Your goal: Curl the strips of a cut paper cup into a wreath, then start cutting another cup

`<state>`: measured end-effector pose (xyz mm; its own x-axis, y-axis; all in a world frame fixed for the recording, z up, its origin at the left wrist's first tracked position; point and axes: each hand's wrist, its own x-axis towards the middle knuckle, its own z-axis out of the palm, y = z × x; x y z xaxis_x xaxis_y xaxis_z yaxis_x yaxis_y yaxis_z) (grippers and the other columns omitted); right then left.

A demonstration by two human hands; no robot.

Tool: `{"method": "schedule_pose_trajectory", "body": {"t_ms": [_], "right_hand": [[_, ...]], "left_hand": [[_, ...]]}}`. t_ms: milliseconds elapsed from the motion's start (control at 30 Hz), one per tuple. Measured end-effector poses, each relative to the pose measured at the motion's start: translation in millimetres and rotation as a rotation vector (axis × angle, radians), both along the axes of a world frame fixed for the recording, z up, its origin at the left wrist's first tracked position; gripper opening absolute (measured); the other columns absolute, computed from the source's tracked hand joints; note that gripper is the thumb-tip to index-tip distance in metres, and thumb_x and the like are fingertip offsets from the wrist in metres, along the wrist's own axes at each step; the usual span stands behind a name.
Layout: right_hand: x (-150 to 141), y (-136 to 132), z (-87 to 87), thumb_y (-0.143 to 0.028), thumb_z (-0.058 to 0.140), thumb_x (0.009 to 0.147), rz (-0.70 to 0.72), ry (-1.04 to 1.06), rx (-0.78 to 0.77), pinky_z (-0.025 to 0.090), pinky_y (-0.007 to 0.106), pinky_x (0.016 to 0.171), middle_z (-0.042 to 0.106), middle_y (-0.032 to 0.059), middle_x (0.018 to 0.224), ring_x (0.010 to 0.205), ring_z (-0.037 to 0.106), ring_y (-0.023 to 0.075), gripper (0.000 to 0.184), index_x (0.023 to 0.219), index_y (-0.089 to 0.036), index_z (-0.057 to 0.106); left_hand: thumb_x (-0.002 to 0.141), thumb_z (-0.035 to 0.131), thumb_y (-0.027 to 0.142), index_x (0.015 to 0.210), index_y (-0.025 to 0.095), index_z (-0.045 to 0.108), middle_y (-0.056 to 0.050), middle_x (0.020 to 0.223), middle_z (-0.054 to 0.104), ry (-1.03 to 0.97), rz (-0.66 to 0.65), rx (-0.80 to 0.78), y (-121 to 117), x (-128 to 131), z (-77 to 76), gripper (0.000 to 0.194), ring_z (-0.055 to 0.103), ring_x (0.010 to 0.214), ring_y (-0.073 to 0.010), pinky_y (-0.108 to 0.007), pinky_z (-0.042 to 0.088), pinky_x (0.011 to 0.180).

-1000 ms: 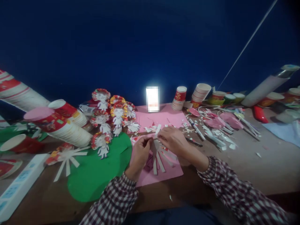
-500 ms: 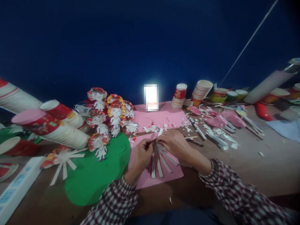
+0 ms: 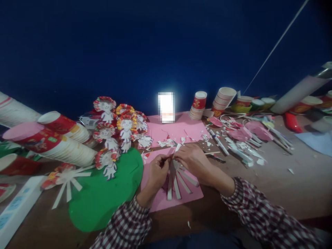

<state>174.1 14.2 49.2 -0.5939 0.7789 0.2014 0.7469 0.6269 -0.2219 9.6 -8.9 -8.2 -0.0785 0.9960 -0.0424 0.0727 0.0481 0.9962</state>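
Observation:
A paper cup cut into strips (image 3: 177, 186) fans out between my hands, its white strips spread toward me over a pink paper sheet (image 3: 158, 204). My left hand (image 3: 158, 170) is closed in a pinch at the upper left of the strips. Fingers bent, my right hand (image 3: 192, 159) is closed on the strips' upper right side. One pale strip pokes up between the two hands. The fingertips hide much of the cup's middle. To the left, another cut cup (image 3: 67, 178) with white strips and red-yellow curls lies partly on a green sheet (image 3: 103, 200).
Paper dolls with curled red and yellow frames (image 3: 126, 128) stand at the left, beside leaning stacks of paper cups (image 3: 64, 147). A white power strip (image 3: 20, 207) lies front left. Paper scraps, a marker (image 3: 219, 142) and pink cutouts (image 3: 258, 129) litter the right side. A bright pixelated rectangle (image 3: 166, 107) is at the back.
Both hands stay pinched on the cut cup, with small finger shifts. Its strips have spread slightly lower toward me. The camera view has shifted a little, so the left-side objects appear further left.

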Motion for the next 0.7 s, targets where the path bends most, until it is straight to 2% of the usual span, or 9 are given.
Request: {"method": "schedule_pose_trajectory", "body": {"t_ms": [367,567,700], "right_hand": [[0.0,-0.9,1.3,-0.021,0.054,0.087,0.008,-0.027,0.01,0.034,0.029,0.074,0.064,0.004,0.081,0.078,0.054,0.0164,0.01,0.082,-0.019,0.063],[1.6,-0.3,4.5,-0.017,0.054,0.086,0.005,-0.059,0.029,0.034,0.029,0.074,0.063,0.0049,0.082,0.08,0.053,0.017,0.009,0.083,-0.018,0.062],[9.9,4.0,10.5,-0.016,0.054,0.085,-0.015,-0.048,0.026,0.035,0.03,0.076,0.063,0.0058,0.084,0.083,0.053,0.0176,0.01,0.087,-0.019,0.063]], "left_hand": [[0.073,0.061,0.025,0.079,0.015,0.063,-0.003,0.074,0.065,-0.026,0.001,0.007,-0.6,0.1,0.5,0.012,0.059,0.068,-0.013,-0.022,0.045,0.061],[0.076,0.06,0.031,0.083,0.016,0.062,0.001,0.069,0.061,-0.08,-0.011,-0.085,0.6,1.4,-1.8,0.016,0.05,0.049,-0.0084,-0.019,0.04,0.046],[0.075,0.061,0.031,0.084,0.016,0.063,-0.001,0.072,0.062,-0.078,0.026,-0.053,2.2,-0.4,-4.2,0.018,0.056,0.058,-0.0099,-0.019,0.042,0.051]]}}
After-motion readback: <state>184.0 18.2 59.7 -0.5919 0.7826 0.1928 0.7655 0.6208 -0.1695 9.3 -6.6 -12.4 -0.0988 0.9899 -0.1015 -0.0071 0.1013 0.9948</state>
